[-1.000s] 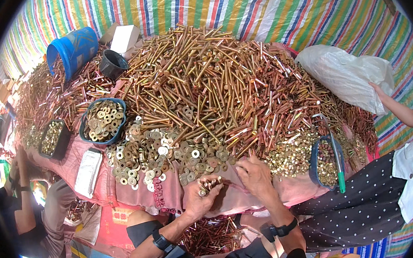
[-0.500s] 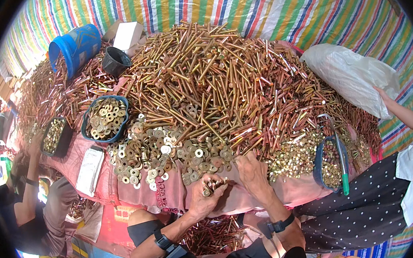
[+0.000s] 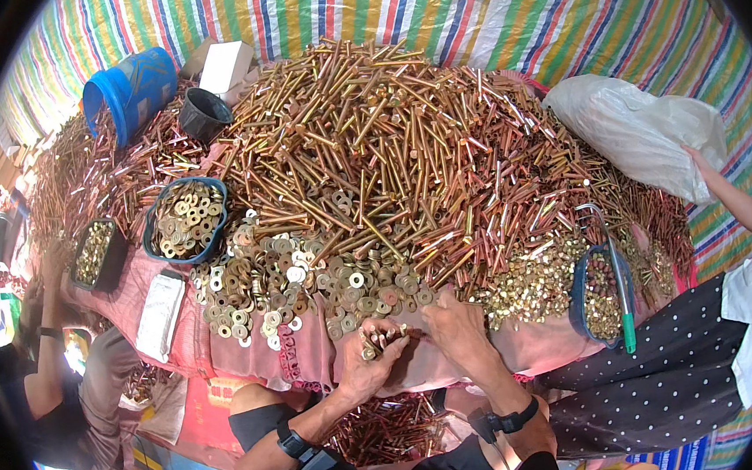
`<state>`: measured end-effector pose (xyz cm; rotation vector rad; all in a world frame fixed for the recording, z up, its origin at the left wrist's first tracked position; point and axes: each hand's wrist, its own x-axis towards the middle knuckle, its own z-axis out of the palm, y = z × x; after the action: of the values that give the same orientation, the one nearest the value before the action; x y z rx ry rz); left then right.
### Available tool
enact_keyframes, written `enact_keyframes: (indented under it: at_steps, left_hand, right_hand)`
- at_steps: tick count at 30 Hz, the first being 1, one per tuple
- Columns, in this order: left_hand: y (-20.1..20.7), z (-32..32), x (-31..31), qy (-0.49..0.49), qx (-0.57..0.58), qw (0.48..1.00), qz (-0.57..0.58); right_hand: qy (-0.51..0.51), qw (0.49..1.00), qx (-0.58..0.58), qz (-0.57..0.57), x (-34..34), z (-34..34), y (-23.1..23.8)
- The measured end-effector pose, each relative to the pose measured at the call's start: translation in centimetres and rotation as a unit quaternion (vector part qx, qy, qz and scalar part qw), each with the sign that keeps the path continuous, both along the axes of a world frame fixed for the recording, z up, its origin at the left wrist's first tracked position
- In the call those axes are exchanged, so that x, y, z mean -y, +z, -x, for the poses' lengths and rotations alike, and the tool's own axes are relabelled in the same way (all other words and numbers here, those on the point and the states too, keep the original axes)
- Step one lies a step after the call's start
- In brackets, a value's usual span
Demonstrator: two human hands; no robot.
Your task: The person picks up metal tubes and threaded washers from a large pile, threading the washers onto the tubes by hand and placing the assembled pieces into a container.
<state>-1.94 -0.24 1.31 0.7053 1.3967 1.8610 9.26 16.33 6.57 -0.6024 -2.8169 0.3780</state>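
My left hand (image 3: 364,368) is closed around several brassy bolts (image 3: 381,341), whose ends show between the thumb and fingers. Washers may be on them, but the grip hides most of it. Close on its right, my right hand (image 3: 458,327) has bent fingers drawn together beside the tip of a bolt pointing out of the left hand. What its fingertips hold, if anything, is hidden. Just beyond both hands spreads a heap of flat washers (image 3: 359,294). Behind that rises a large mound of long golden and coppery bolts (image 3: 386,137). Small nuts (image 3: 530,289) lie in a pile right of my right hand.
A blue tub of washers (image 3: 226,220) and a dark tub of nuts (image 3: 120,255) stand left; another nut tub (image 3: 580,307) with a green-handled tool (image 3: 628,332) stands right. A blue bucket (image 3: 140,94) lies tipped. Co-workers flank me; one's hand touches a white sack (image 3: 632,126). More bolts (image 3: 382,429) lie below.
My right hand has come slightly nearer and to the left, closer to the bolts in my left hand. The left hand keeps its grip. The whole view has shifted a little.
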Motion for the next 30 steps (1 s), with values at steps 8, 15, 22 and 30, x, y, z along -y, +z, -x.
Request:
enact_keyframes:
  at_steps: [8,15,22,30]
  left_hand:
    - [-0.4,-0.1,-0.1,0.007,-0.013,1.0,-0.027]
    - [0.0,0.0,-0.2,0.008,-0.03,0.999,-0.038]
    - [-0.2,-0.4,-0.4,0.029,0.015,0.999,0.001]
    - [0.6,-0.2,-0.4,0.031,-0.048,0.998,0.0]
  right_hand:
    - [-0.064,0.996,-0.039,0.041,-0.4,0.6,0.6]
    - [-0.071,0.997,0.039,0.02,-1.1,1.2,0.0]
    - [-0.073,0.97,-0.173,0.152,-1.6,1.4,-1.0]
    - [-0.052,0.719,-0.209,0.661,-0.2,-0.2,2.0]
